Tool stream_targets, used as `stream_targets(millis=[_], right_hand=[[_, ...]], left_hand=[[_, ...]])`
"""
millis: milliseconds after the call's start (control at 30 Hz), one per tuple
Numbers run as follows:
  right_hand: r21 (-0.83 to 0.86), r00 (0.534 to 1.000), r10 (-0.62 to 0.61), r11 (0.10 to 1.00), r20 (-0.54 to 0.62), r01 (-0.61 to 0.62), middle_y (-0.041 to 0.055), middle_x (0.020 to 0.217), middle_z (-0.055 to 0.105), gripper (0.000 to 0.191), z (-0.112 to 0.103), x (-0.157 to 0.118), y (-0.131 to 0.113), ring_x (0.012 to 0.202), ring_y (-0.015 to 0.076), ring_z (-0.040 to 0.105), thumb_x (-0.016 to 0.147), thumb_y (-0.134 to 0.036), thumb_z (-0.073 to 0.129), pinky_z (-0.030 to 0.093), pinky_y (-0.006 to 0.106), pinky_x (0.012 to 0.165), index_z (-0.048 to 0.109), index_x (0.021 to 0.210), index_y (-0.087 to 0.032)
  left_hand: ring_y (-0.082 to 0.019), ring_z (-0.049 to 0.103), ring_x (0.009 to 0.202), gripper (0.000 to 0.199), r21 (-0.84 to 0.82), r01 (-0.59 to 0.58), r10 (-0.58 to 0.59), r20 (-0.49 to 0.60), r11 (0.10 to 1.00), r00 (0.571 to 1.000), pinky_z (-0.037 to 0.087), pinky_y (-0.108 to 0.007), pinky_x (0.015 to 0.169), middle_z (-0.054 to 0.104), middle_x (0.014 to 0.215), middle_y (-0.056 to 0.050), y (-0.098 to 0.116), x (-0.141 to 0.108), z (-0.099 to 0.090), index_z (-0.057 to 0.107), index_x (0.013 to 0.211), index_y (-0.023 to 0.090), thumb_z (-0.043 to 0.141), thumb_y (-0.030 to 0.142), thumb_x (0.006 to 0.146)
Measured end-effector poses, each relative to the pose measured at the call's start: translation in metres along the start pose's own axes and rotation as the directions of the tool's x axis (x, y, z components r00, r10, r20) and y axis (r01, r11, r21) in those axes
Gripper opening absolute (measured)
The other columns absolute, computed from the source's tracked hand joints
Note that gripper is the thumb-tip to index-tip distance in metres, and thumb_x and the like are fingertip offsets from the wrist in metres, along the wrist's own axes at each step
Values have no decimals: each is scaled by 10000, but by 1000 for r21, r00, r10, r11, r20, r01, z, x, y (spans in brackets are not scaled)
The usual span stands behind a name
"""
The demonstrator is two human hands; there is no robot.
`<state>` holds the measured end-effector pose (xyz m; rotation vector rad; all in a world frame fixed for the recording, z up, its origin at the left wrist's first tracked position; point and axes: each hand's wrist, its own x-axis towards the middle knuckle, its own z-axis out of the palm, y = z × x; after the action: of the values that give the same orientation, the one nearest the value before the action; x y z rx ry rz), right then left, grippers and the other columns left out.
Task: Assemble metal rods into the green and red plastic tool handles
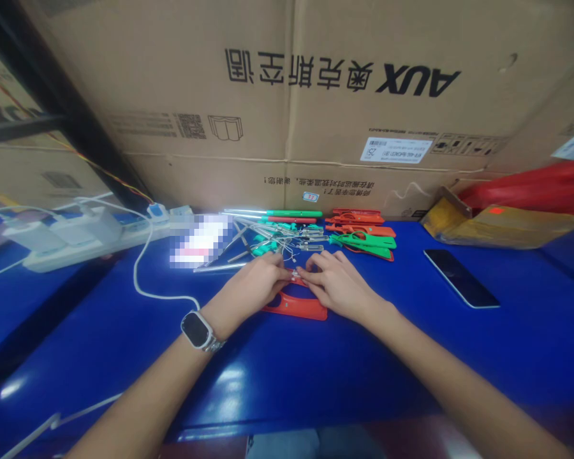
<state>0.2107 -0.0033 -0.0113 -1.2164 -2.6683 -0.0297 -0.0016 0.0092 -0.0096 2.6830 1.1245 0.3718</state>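
Note:
My left hand, with a watch on its wrist, and my right hand meet at the middle of the table. Their fingertips pinch together at a small white part, set against an orange plastic handle shell. Fingers hide most of this shell. Just in front of them a second orange handle shell lies on the table. Behind my hands is a pile of turquoise pieces, thin wires and small metal parts. Several green handle shells and orange-red shells are stacked at its right.
On the blue table, a black phone lies at right. A lit, blurred-out screen and a power strip with chargers are at left, trailing a white cable. A large cardboard box stands behind; a smaller box holds red material.

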Motion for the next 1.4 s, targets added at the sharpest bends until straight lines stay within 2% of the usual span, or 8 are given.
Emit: stream_targets(millis=[100, 200, 267, 467, 700, 933, 1100, 1400], right_hand=[[-56, 999, -4, 998, 36, 6, 92, 1028, 642, 284, -4, -1, -2, 949, 214, 516, 1010, -247, 469, 269, 352, 762, 727, 1129, -227], [-98, 999, -27, 995, 46, 32, 103, 1063, 640, 294, -5, -2, -1, 950, 219, 514, 1005, -230, 478, 264, 357, 766, 696, 1203, -236], [-109, 998, -40, 993, 40, 44, 102, 1057, 644, 298, -3, -1, 1, 950, 223, 513, 1001, -223, 489, 263, 357, 768, 686, 1223, -241], [-93, 999, -40, 995, -20, 38, 90, 1062, 656, 307, 4, 3, 9, 982, 238, 518, 1002, -236, 490, 274, 360, 796, 681, 1240, -276], [-62, 999, -50, 997, -16, 48, 89, 1051, 666, 310, 3, 4, 10, 988, 240, 529, 1002, -236, 485, 286, 365, 805, 688, 1232, -276], [-62, 998, -55, 997, -13, 54, 85, 1045, 671, 303, 4, 4, 11, 981, 232, 528, 999, -229, 499, 285, 364, 802, 689, 1231, -276], [-62, 998, -56, 996, -4, 56, 79, 1033, 671, 305, 4, 4, 11, 991, 237, 524, 1001, -242, 503, 283, 361, 800, 675, 1250, -279], [-66, 998, -58, 996, 12, 58, 80, 1037, 670, 306, 3, 5, 10, 988, 238, 528, 1003, -240, 497, 283, 365, 787, 676, 1249, -269]], left_hand=[[-181, 614, 845, 197, -71, -8, 7, -19, 997, 1000, 509, -308, 786, 616, 943, -69, -8, -2, -4, 734, 1030, 175, 555, 201, 950], [-208, 612, 941, 248, -147, 70, -94, -163, 987, 982, 515, -357, 854, 621, 1050, -73, -23, -8, -15, 691, 1111, 186, 642, 299, 896], [-234, 602, 991, 274, -146, 108, -137, -203, 983, 970, 509, -392, 879, 634, 1069, -76, -34, -12, -22, 688, 1075, 179, 707, 295, 827], [-200, 641, 930, 205, -201, 139, -149, -39, 970, 988, 507, -348, 860, 700, 1014, -70, -46, -16, -25, 713, 1050, 168, 603, 178, 878], [-173, 612, 803, 189, -156, 94, -103, -50, 983, 993, 501, -322, 777, 625, 919, -67, -50, -5, -11, 733, 1015, 152, 601, 243, 915], [-146, 602, 750, 130, -279, 67, -83, -47, 958, 995, 475, -276, 720, 653, 877, -42, -56, -3, -9, 731, 922, 154, 642, 231, 868], [-146, 617, 762, 137, -319, 27, -51, -67, 947, 996, 479, -288, 755, 685, 874, -48, -56, -2, -10, 743, 903, 162, 620, 216, 878], [-146, 631, 732, 78, -497, 164, -204, -27, 852, 979, 505, -280, 712, 694, 810, -33, -53, 2, -1, 672, 873, 132, 683, 178, 811]])
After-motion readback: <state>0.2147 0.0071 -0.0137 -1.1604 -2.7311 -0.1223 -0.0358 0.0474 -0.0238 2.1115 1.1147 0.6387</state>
